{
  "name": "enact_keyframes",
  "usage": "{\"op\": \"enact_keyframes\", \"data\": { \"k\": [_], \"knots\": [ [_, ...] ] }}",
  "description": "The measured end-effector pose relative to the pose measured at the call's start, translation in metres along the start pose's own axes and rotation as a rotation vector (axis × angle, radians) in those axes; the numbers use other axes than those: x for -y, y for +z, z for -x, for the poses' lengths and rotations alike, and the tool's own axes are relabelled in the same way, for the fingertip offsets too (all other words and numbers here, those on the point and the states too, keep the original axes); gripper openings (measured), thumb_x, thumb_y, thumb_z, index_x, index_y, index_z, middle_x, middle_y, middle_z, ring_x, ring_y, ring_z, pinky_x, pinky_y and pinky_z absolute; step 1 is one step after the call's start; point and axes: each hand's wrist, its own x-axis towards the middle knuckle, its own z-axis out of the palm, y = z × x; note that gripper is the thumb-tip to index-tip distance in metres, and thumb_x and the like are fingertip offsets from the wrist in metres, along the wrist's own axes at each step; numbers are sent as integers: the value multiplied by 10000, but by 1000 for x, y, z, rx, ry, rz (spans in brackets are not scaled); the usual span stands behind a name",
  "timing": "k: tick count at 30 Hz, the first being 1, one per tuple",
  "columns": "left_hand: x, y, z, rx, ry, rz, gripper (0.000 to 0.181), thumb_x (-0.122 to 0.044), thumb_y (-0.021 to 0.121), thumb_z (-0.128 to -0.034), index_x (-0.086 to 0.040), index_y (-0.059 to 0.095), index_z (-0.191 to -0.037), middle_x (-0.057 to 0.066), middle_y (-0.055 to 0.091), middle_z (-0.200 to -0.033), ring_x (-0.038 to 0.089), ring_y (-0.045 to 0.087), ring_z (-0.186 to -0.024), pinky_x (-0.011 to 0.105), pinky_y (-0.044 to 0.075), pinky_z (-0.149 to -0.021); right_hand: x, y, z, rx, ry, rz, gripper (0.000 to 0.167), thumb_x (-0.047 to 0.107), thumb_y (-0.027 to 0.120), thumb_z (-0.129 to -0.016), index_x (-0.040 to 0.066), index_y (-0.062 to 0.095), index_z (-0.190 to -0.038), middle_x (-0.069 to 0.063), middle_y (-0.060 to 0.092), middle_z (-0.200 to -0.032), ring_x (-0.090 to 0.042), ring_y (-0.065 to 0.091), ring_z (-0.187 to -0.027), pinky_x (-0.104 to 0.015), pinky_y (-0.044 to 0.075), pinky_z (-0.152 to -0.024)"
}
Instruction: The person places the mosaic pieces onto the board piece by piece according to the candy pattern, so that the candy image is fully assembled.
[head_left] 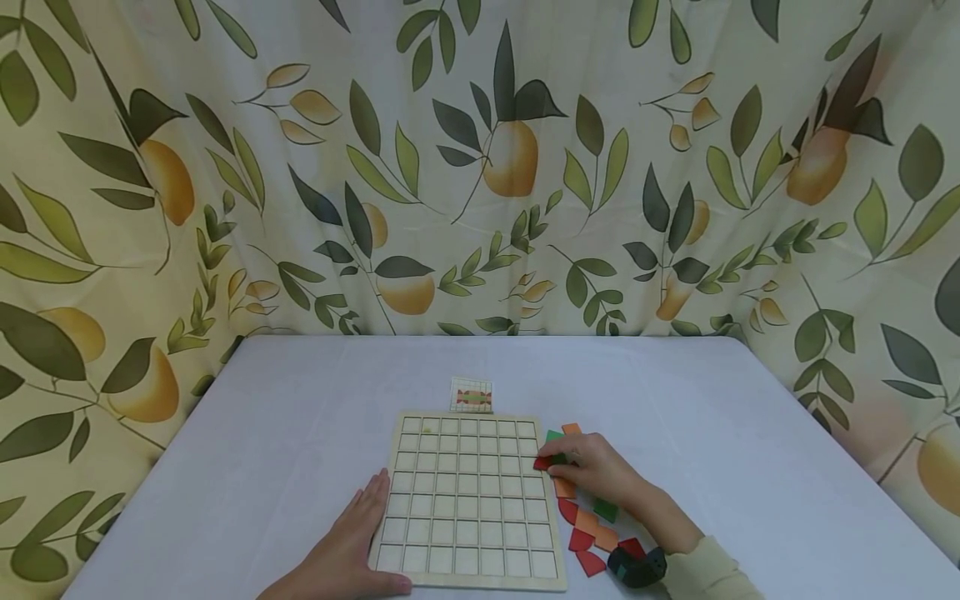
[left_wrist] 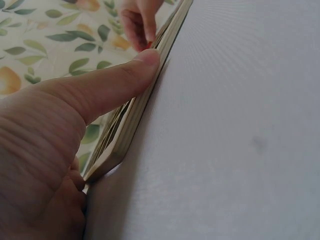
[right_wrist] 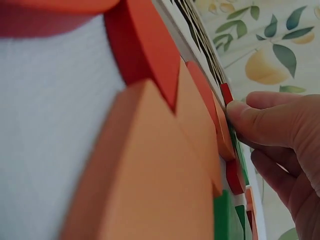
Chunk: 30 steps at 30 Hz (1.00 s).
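A wooden grid board (head_left: 480, 581) with rows of square cells lies on the white table. My left hand (head_left: 348, 533) rests against its left side, fingers straight, with the thumb (left_wrist: 120, 87) lying along the near edge. Over the board's right rim, my right hand (head_left: 600, 468) pinches a small red block (head_left: 541, 463) between thumb and fingertips. The right wrist view shows part of this red block (right_wrist: 226, 93) sticking out past the thumb. Green and orange blocks lie beneath the right hand, partly hidden by it.
Several loose blocks line the board's right side, among them orange (head_left: 587, 522), green (head_left: 604, 510) and curved red (head_left: 591, 563) ones. Behind the board stands a small pattern card (head_left: 472, 395) with a red, green and orange figure. A leaf-print curtain (head_left: 465, 167) hangs beyond the table.
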Motion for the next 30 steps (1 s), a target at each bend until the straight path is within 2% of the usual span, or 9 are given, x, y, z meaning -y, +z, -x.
{"op": "enact_keyframes", "data": {
  "k": [9,14,23,30],
  "knots": [
    [-3,-2,1,6,-18,21,1276,-654,708,-604,100,81,-1420,244,101,-1484,358,82,-1361,69,-103,-994,5,1,-5,27,32,-26,215,71,700,-806,78,707,-1021,17,682,-969,-123,615,-907,-349,514,-801],
    [-2,-1,0,10,-25,3,1278,-668,697,-602,97,82,-1421,237,103,-1487,351,86,-1363,66,-108,-990,9,2,-8,31,64,-32,201,56,709,-794,83,714,-993,27,686,-939,-130,616,-903,-357,512,-796],
    [-2,-1,0,12,-29,7,1275,-669,695,-608,83,71,-1428,223,91,-1494,339,78,-1367,69,-108,-992,8,4,-11,33,89,-51,184,69,719,-787,85,723,-970,37,690,-912,-120,618,-880,-285,520,-728],
    [-2,-1,1,14,-21,9,1267,-664,693,-618,82,68,-1429,223,86,-1494,340,74,-1367,69,-110,-991,9,4,-12,39,93,-64,185,65,718,-786,80,724,-971,28,693,-913,-125,623,-885,-272,519,-715]
  ]
}}
